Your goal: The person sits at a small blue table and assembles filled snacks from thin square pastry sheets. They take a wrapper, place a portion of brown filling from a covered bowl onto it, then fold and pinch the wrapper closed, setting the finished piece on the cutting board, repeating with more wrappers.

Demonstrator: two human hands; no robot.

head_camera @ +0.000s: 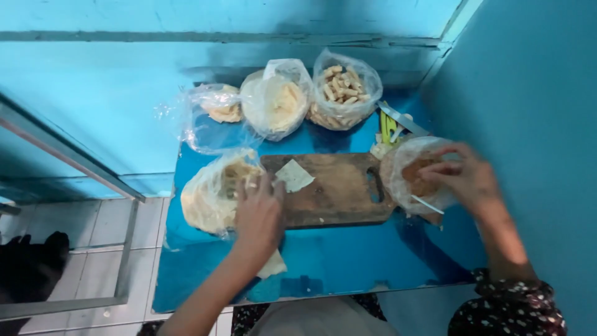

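Left hand (258, 214) flat on wrapper bag (208, 196), right hand (463, 177) reaching into filling bag (398, 171)

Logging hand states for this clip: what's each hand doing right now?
Left hand: fingers on the bag of flat wrappers; grip cannot be told.
Right hand: fingers on the covered bowl; grip unclear.

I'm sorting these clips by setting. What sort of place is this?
Probably a small home kitchen or food-prep corner. A worn wooden cutting board lies on a blue table set against blue walls, clear bags of pale wrappers and fried sticks stand behind it, and the floor is tiled.
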